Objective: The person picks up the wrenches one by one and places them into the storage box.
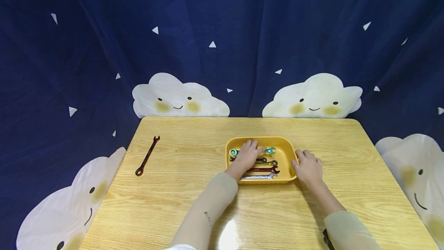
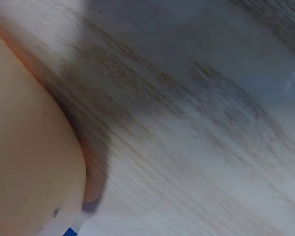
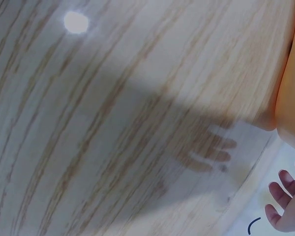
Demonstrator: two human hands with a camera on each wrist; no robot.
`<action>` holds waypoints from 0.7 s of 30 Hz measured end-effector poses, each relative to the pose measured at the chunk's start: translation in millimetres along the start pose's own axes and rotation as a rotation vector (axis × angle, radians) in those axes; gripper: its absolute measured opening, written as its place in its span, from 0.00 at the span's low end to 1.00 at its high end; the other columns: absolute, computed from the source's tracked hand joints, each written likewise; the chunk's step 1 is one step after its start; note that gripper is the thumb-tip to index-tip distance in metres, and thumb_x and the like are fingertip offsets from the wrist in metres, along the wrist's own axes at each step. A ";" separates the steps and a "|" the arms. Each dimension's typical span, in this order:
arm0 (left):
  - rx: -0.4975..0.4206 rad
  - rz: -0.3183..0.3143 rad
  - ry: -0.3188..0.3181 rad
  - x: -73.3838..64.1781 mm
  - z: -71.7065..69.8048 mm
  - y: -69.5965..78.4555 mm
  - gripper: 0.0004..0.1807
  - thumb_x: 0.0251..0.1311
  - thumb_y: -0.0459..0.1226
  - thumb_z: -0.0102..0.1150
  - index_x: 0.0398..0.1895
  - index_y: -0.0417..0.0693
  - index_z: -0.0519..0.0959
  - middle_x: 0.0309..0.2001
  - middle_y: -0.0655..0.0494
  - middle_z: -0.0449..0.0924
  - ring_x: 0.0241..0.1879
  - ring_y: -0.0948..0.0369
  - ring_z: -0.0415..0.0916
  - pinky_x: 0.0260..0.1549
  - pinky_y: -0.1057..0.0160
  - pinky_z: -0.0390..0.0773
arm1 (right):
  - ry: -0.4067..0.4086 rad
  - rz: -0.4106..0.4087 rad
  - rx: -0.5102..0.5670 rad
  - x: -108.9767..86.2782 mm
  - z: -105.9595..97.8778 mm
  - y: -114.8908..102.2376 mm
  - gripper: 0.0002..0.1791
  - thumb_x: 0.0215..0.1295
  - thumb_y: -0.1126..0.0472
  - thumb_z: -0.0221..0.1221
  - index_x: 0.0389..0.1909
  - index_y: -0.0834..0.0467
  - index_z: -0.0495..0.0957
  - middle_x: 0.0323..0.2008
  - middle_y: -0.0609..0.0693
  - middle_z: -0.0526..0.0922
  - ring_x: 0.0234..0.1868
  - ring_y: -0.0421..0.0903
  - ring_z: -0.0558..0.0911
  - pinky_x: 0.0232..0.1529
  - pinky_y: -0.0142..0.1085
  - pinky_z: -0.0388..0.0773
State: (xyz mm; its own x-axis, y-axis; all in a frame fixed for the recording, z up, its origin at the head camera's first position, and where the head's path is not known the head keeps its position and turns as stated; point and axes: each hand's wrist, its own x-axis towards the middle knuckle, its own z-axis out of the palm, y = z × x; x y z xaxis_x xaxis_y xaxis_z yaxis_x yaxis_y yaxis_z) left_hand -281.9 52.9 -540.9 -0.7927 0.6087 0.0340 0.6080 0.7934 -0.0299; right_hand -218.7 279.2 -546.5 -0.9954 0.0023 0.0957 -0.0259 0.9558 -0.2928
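Observation:
My left hand (image 1: 247,153) reaches into a yellow tray (image 1: 289,157), its fingers and thumb across the middle of a teal combination wrench (image 1: 269,151); the exact fingertip contact is hard to see. Nearer the front of the tray lie a dark purple wrench (image 1: 263,160), a gold wrench (image 1: 272,163), a red wrench (image 1: 260,169) and a silver wrench (image 1: 260,176), roughly parallel and partly covered by the hand. At the tray's right end my right hand (image 1: 309,168) holds the rim, thumb at the inner side.
A dark red wrench (image 1: 147,156) lies apart on the left of the wooden table (image 1: 187,146). Behind the table hangs a dark blue curtain (image 1: 208,18). The right wrist view shows fingers (image 3: 280,195) by the table edge; whose, I cannot tell.

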 end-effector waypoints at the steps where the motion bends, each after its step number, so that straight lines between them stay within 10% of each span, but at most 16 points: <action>1: -0.005 -0.002 -0.004 0.0 0.8 0.1 0.26 0.65 0.33 0.43 0.63 0.70 0.65 0.52 0.54 0.65 0.47 0.60 0.62 0.51 0.62 0.67 | -0.001 0.000 0.000 -0.1 -0.2 0.0 0.22 0.66 0.53 0.45 0.57 0.61 0.65 0.51 0.64 0.69 0.50 0.64 0.67 0.50 0.61 0.57; 21: -0.130 -0.051 -0.095 0.5 14.3 -0.5 0.25 0.66 0.34 0.40 0.62 0.70 0.67 0.58 0.53 0.65 0.57 0.55 0.61 0.58 0.56 0.63 | -0.004 0.004 0.010 -0.3 0.0 0.2 0.22 0.66 0.53 0.45 0.57 0.61 0.64 0.50 0.65 0.69 0.50 0.64 0.68 0.51 0.62 0.57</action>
State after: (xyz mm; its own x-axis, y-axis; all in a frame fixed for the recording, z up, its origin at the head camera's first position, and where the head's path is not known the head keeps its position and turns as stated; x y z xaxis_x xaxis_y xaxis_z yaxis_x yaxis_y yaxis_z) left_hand -283.3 52.7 -555.1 -0.8193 0.5699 -0.0626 0.5631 0.8204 0.0994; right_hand -218.4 279.4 -546.6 -0.9958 0.0047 0.0910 -0.0231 0.9529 -0.3025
